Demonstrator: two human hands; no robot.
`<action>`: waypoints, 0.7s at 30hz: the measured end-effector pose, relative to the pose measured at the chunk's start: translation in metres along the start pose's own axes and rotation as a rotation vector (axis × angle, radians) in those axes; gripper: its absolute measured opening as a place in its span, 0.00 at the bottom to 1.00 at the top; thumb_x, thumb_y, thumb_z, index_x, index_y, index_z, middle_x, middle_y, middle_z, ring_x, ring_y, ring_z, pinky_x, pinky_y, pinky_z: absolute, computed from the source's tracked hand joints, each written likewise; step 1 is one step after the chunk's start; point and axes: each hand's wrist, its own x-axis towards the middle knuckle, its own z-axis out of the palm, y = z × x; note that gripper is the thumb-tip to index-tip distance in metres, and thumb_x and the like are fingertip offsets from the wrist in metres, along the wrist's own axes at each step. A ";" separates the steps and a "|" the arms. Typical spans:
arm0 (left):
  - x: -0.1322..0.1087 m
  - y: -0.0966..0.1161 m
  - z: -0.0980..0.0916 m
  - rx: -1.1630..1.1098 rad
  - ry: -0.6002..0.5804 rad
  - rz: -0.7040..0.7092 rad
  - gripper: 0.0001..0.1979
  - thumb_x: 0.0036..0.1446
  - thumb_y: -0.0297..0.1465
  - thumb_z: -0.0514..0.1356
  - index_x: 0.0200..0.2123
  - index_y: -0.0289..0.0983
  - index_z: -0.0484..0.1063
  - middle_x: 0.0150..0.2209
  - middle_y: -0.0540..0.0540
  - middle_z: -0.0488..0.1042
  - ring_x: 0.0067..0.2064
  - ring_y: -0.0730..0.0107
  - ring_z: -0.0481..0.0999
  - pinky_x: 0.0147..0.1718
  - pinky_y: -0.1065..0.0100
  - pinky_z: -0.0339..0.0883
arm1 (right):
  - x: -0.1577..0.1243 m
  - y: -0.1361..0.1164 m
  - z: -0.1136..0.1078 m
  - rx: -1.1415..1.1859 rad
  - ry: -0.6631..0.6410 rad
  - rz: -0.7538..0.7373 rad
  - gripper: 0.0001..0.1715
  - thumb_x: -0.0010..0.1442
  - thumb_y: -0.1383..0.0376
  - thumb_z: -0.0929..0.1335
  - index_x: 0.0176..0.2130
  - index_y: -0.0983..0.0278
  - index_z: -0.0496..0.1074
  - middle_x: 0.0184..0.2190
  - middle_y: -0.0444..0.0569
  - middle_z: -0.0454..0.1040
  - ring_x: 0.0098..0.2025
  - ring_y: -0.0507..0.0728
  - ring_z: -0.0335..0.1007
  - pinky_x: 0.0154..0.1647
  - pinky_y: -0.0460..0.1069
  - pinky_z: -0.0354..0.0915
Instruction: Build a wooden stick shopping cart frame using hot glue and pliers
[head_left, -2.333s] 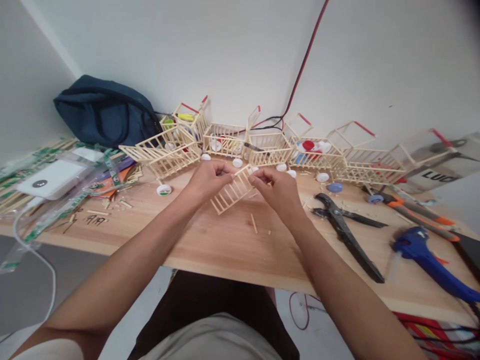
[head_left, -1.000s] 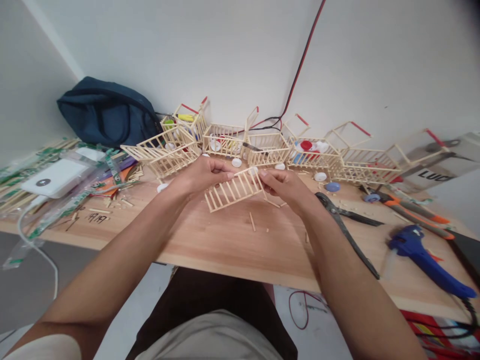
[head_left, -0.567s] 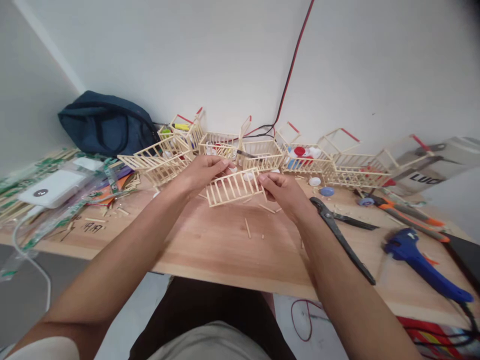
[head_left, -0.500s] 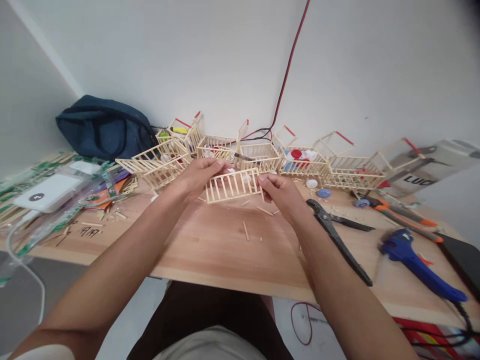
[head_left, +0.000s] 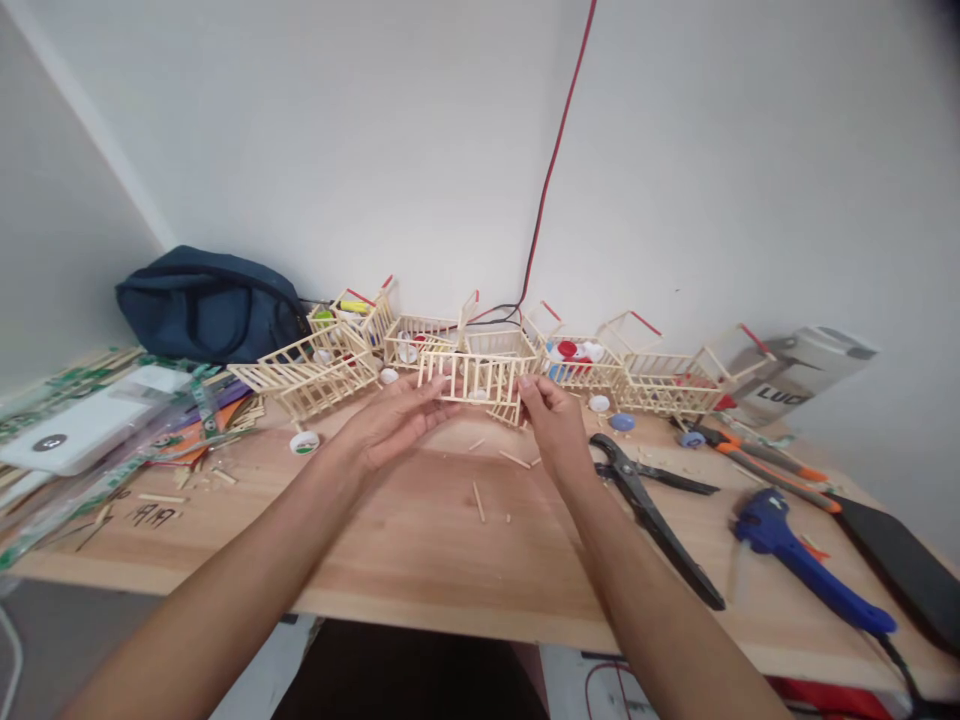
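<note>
Between my hands, raised a little over the table, is a small slatted frame [head_left: 474,378] built of thin pale wooden sticks. My left hand [head_left: 396,415] has its left end between the thumb and fingers, with some fingers stretched out beneath. At the right end, my right hand [head_left: 553,415] pinches the frame by thumb and fingertips. Directly behind stand several miniature carts of the same sticks; one tilted cart [head_left: 311,372] is left of my left hand, and a cart with red and white caps [head_left: 577,360] is beyond my right hand.
Right of my arms lie black-handled pliers [head_left: 652,520], a blue glue gun [head_left: 810,570] and orange-grey pliers [head_left: 780,470]. A white power bank [head_left: 90,420] lies among stick packets at left, by a dark blue bag [head_left: 214,305]. Loose sticks [head_left: 478,500] dot the wooden table [head_left: 420,560].
The slatted frame has turned in my hands and now overlaps the carts behind. My left hand has shifted lower on its end, palm more upturned. The camera view has tilted up.
</note>
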 end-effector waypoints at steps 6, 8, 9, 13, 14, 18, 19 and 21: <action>-0.004 -0.009 0.004 0.067 -0.039 -0.141 0.07 0.51 0.20 0.66 0.35 0.29 0.77 0.44 0.37 0.79 0.49 0.64 0.77 0.53 0.66 0.68 | -0.002 -0.002 0.002 0.035 0.039 -0.036 0.19 0.61 0.51 0.66 0.29 0.63 0.70 0.20 0.39 0.63 0.22 0.49 0.57 0.23 0.45 0.54; -0.004 -0.013 0.004 0.088 -0.072 -0.182 0.10 0.50 0.20 0.67 0.38 0.27 0.77 0.46 0.35 0.78 0.49 0.64 0.77 0.53 0.67 0.67 | -0.003 -0.003 0.003 0.008 0.045 -0.042 0.19 0.61 0.51 0.66 0.29 0.63 0.70 0.19 0.39 0.62 0.22 0.49 0.57 0.24 0.45 0.54; -0.003 -0.015 0.003 0.092 -0.088 -0.192 0.11 0.50 0.20 0.67 0.39 0.27 0.77 0.47 0.35 0.78 0.49 0.64 0.77 0.52 0.67 0.67 | -0.004 -0.004 0.004 -0.006 0.048 -0.042 0.19 0.61 0.51 0.65 0.30 0.63 0.70 0.19 0.39 0.62 0.22 0.49 0.57 0.24 0.45 0.54; -0.001 -0.021 -0.001 0.070 -0.085 -0.156 0.12 0.49 0.22 0.69 0.39 0.29 0.77 0.43 0.38 0.79 0.44 0.68 0.78 0.48 0.67 0.69 | -0.006 -0.006 0.004 -0.004 0.060 -0.047 0.20 0.62 0.51 0.65 0.28 0.63 0.69 0.20 0.40 0.64 0.22 0.49 0.57 0.24 0.45 0.53; 0.000 -0.022 -0.003 0.064 -0.069 -0.140 0.12 0.49 0.22 0.68 0.39 0.30 0.77 0.41 0.40 0.80 0.42 0.70 0.79 0.46 0.68 0.70 | -0.006 -0.006 0.004 -0.005 0.066 -0.052 0.20 0.62 0.51 0.65 0.27 0.63 0.68 0.21 0.40 0.64 0.22 0.48 0.57 0.24 0.45 0.53; 0.002 -0.022 -0.008 0.077 -0.039 -0.130 0.11 0.51 0.22 0.67 0.40 0.31 0.77 0.34 0.44 0.79 0.35 0.75 0.78 0.37 0.74 0.72 | -0.005 -0.008 0.003 -0.013 0.094 -0.074 0.20 0.63 0.52 0.64 0.27 0.62 0.67 0.20 0.39 0.62 0.22 0.48 0.55 0.23 0.45 0.52; 0.002 -0.021 -0.009 0.077 -0.033 -0.133 0.11 0.51 0.22 0.67 0.40 0.31 0.77 0.33 0.45 0.79 0.34 0.76 0.78 0.36 0.75 0.72 | -0.005 -0.008 0.003 -0.012 0.098 -0.079 0.20 0.63 0.52 0.64 0.27 0.62 0.67 0.19 0.39 0.61 0.22 0.48 0.55 0.23 0.45 0.52; 0.003 -0.019 -0.011 0.064 -0.013 -0.142 0.10 0.51 0.21 0.67 0.39 0.31 0.77 0.32 0.45 0.79 0.34 0.76 0.79 0.36 0.75 0.73 | -0.005 -0.008 0.003 -0.005 0.105 -0.082 0.20 0.63 0.52 0.64 0.26 0.62 0.66 0.19 0.39 0.61 0.22 0.48 0.55 0.23 0.45 0.52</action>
